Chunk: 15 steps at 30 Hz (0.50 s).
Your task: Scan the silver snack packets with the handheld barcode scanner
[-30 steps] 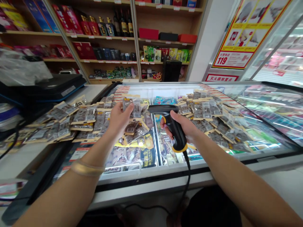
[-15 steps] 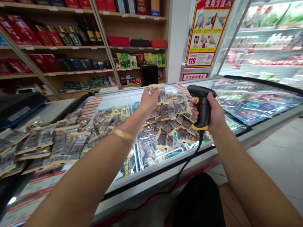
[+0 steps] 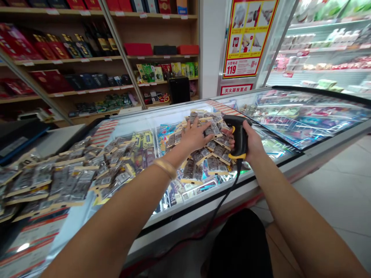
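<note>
My left hand [image 3: 194, 138], with a gold bangle on the wrist, lies over a pile of small clear snack packets [image 3: 192, 170] with tan edges. Its fingers are spread and it grips nothing I can see. In my right hand [image 3: 255, 143] is a black and yellow barcode scanner [image 3: 240, 137], held upright by its handle, head to the left, just right of the pile. The scanner's cable [image 3: 222, 210] hangs down in front. A second heap of similar packets [image 3: 77, 177] spreads across the left side of the glass top.
The packets lie on a glass-topped chest freezer [image 3: 246, 193] with frozen goods inside. Behind it stand wooden shelves [image 3: 158, 17] with boxes and bottles. A black speaker-like box [image 3: 179, 89] and a fire-instruction poster [image 3: 249, 38] are beyond; a lit fridge [image 3: 319, 50] stands right.
The packet my left hand held up has been let go; that hand has come down onto the pile with fingers spread. The scanner has moved slightly left and lower in the view.
</note>
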Available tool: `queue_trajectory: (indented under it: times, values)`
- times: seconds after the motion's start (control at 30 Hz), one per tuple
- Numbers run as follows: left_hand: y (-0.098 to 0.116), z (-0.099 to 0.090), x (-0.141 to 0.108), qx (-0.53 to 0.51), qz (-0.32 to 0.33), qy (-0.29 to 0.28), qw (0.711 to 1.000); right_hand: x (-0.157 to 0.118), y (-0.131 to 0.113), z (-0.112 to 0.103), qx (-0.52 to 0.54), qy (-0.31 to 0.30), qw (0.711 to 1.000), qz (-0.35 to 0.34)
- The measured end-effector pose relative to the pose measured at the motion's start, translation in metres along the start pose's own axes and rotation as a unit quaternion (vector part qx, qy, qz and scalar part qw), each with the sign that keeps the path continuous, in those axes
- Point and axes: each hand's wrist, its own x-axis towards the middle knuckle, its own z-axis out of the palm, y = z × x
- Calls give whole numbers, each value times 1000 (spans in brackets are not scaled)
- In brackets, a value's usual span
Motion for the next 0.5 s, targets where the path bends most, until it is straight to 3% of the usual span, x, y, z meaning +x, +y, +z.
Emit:
queue_trajectory:
  times: [0.13, 0.23, 0.37, 0.5]
  values:
    - [1, -10, -10, -4, 11, 52, 999, -3, -3, 0, -29, -17, 998, -44]
    - [-18, -22, -28, -37, 16, 127, 991, -11, -7, 9, -56, -39, 994, -81]
    - [-77, -43, -61, -75, 4, 226, 971, -23, -5, 42, -77, -91, 988, -100]
    - [-150, -62, -104, -57, -61, 301, 950, -33, 14, 92, -93, -157, 980, -80]
